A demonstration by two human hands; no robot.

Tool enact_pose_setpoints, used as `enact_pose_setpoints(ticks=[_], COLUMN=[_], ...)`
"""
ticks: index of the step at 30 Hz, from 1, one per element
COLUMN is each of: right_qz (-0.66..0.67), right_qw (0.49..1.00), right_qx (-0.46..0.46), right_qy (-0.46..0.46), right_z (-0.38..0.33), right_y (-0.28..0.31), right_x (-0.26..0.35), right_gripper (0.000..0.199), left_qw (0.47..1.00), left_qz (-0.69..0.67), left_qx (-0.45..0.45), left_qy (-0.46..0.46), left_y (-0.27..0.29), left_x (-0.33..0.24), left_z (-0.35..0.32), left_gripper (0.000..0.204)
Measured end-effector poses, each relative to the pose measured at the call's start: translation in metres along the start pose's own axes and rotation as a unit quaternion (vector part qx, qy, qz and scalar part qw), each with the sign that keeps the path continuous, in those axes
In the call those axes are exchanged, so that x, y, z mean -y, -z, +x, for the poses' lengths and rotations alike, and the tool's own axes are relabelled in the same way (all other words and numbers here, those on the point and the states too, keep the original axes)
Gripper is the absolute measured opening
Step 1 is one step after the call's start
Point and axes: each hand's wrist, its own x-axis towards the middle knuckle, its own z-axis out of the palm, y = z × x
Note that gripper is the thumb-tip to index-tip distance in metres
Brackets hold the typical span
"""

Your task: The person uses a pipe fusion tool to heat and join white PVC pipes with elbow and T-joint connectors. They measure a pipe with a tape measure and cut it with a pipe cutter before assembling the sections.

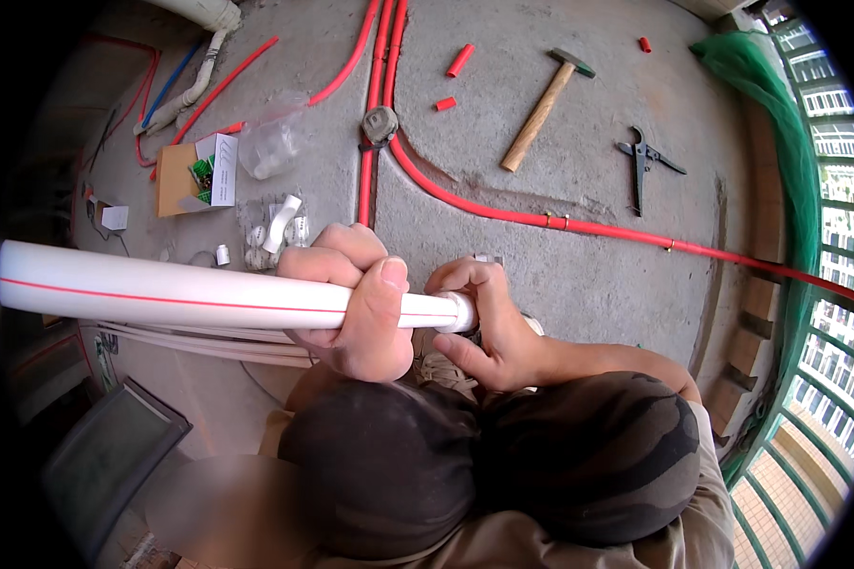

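A white plastic pipe (171,292) with a thin red stripe reaches across from the far left, above my knees. My left hand (353,302) is closed round it close to its right end, thumb on top. On that end sits a white collar-like pipe fitting (461,311). My right hand (493,327) holds the fitting, with the fingers behind it and the thumb in front at its lower side. The palm hides the fitting's far side, so I cannot tell its full shape.
On the concrete floor lie a hammer (548,109), a black pipe cutter (640,169) and short red conduit pieces (460,61). Red conduits (503,214) run along the floor. At left are an open cardboard box (182,180), bagged white fittings (280,224) and more white pipes (209,343). Green railings (830,389) stand at right.
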Motion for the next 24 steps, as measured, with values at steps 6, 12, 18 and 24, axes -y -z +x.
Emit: enact_pose_setpoints(ticks=[6,12,18,24], right_qz=[-0.004,0.012,0.007,0.030], right_qw=[0.999,0.998,0.999,0.999], right_qx=[0.043,0.035,0.030,0.015], right_qy=[-0.020,-0.053,-0.016,-0.010], right_z=[-0.001,-0.001,0.001,0.000], right_y=[0.002,0.003,0.004,0.004], right_x=[-0.003,0.005,0.002,-0.003], right_gripper=[0.043,0.043,0.045,0.046], left_qw=[0.997,0.996,0.995,0.996], left_qz=[0.037,0.055,0.073,0.061], left_qx=[-0.057,-0.048,-0.047,-0.045], left_qy=[0.045,0.051,0.044,0.044], left_y=[-0.006,-0.003,-0.004,-0.003], left_x=[-0.004,-0.003,-0.003,-0.001], left_z=[0.004,0.004,0.005,0.005], left_gripper=[0.022,0.023,0.023,0.024])
